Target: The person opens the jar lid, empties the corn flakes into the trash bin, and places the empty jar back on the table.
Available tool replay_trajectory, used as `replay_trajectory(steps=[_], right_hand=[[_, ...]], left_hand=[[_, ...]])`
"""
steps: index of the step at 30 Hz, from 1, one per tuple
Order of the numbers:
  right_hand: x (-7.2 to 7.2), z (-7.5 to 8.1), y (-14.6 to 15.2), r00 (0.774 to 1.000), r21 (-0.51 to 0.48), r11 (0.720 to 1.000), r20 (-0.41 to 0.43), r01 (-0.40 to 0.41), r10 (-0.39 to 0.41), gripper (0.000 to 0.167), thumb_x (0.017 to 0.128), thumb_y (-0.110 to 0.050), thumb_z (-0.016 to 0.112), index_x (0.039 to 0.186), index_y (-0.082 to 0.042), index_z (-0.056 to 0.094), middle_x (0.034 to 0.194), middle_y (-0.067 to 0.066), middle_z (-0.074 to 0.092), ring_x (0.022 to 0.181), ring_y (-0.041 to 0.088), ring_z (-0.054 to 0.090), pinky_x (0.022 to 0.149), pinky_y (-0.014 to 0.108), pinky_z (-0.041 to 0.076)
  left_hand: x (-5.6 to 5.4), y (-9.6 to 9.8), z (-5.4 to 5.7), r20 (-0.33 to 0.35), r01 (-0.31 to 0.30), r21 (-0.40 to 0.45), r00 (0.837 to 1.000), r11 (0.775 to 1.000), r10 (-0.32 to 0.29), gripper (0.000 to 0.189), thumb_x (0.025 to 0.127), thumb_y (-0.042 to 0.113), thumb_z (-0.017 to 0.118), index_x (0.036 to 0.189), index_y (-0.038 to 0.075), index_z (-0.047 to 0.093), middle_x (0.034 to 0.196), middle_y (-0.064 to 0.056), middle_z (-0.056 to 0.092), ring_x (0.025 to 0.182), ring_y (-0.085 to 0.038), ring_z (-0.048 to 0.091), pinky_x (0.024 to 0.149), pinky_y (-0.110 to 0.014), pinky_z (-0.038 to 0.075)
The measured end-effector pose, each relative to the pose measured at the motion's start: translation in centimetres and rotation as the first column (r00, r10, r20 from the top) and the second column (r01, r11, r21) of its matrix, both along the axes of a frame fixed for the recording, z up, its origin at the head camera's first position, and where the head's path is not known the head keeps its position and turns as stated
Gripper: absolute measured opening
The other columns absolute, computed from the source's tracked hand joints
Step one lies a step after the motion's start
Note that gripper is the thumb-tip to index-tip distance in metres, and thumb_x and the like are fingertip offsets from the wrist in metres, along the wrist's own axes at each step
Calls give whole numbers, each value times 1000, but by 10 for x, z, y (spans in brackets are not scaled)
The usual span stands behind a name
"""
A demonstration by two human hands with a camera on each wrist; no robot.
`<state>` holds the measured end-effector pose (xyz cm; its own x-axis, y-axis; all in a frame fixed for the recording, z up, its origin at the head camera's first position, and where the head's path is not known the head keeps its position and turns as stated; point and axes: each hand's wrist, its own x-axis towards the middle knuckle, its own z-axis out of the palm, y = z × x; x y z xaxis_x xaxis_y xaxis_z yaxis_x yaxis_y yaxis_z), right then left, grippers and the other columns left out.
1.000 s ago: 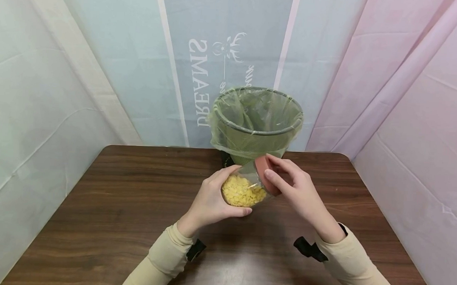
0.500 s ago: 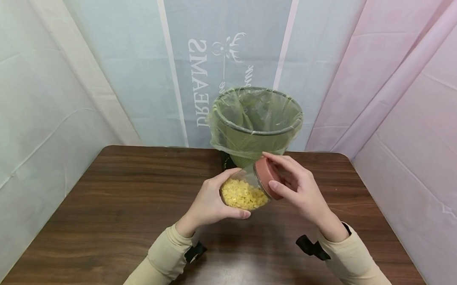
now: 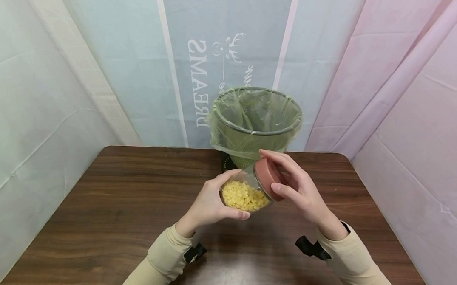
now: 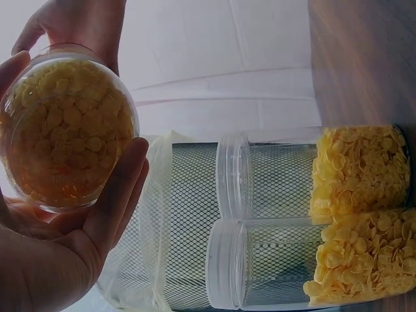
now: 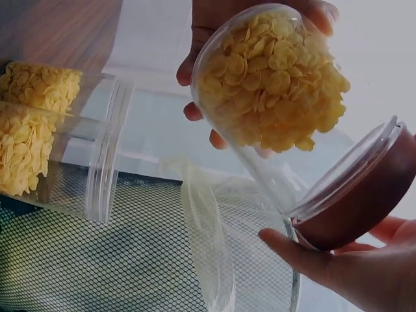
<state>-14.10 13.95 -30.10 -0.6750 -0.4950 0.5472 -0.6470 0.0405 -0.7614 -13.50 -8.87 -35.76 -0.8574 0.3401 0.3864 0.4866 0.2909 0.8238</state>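
Note:
A clear jar part filled with yellow flakes [image 3: 245,195] is tilted above the table, its reddish-brown lid [image 3: 267,178] at the upper right end. Around the jar's lower end curl the fingers and thumb of my left hand [image 3: 208,203]. My right hand [image 3: 306,197] grips the lid by its edge, thumb on the near side and forefinger on the far side. In the left wrist view the round base of the jar [image 4: 71,130] faces the camera. The lid [image 5: 364,188] sits at the jar's mouth in the right wrist view, flakes piled toward the base.
Behind the hands stands a mesh bin [image 3: 251,145] with a pale green liner folded over its rim. Two more clear-lidded jars of yellow flakes, one jar [image 4: 361,172] beside another jar [image 4: 364,260], stand before it. Fabric curtains [image 3: 125,61] surround the wooden table [image 3: 142,189].
The jar has come down slightly. My right thumb has slid to the lid's lower part and the forefinger farther across its top, so the hand is spread wider on the lid.

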Motion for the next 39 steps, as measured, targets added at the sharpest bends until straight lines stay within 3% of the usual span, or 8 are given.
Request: replay_trajectory(steps=[8, 13, 18, 26, 33, 39], right_hand=[[3, -1, -2, 981, 61, 982, 67, 179, -183, 51, 94, -5, 51, 144, -8, 39, 143, 10, 42, 126, 17, 45, 98, 18, 43], [4, -1, 0, 931, 188, 935, 152, 301, -331, 56, 93, -19, 60, 144, -16, 39, 137, 2, 46, 116, 21, 55, 85, 19, 50], [5, -1, 0, 897, 277, 907, 223, 317, -382, 63, 88, -32, 67, 143, -24, 40, 131, 0, 52, 110, 20, 59, 80, 27, 53], [4, 0, 0, 915, 214, 932, 220, 294, -339, 63, 85, -22, 71, 142, -20, 44, 130, -3, 53, 114, 14, 57, 86, 18, 48], [5, 2, 1, 935, 152, 953, 203, 264, -291, 63, 84, -13, 71, 141, -15, 45, 127, 1, 54, 110, 12, 58, 87, 17, 47], [6, 4, 1, 940, 110, 963, 218, 246, -265, 62, 85, -10, 69, 142, -14, 44, 130, 4, 53, 114, 11, 56, 89, 16, 47]], left_hand=[[-1, 2, 0, -36, -11, 24, 999, 1000, 12, 84, 55, 26, 90, 130, 20, 53, 122, 9, 61, 104, -7, 59, 87, -29, 51], [-2, 3, -1, -107, -56, 14, 993, 998, 58, 87, 54, 29, 91, 131, 17, 52, 116, 3, 64, 98, -9, 61, 83, -28, 52], [-3, 3, -4, -140, -77, 7, 987, 997, 77, 89, 54, 29, 90, 132, 14, 51, 114, 2, 64, 98, -10, 61, 82, -28, 52], [-3, 2, -5, -128, -65, 12, 990, 998, 66, 88, 55, 28, 90, 133, 15, 50, 114, 3, 64, 97, -10, 61, 83, -28, 51], [-3, 3, -5, -99, -51, 22, 994, 998, 53, 88, 56, 28, 90, 133, 19, 49, 114, 4, 64, 95, -11, 61, 81, -29, 51], [-2, 4, -7, -86, -20, 48, 996, 999, 24, 85, 59, 28, 89, 133, 24, 47, 117, 3, 63, 96, -12, 61, 82, -29, 51]])
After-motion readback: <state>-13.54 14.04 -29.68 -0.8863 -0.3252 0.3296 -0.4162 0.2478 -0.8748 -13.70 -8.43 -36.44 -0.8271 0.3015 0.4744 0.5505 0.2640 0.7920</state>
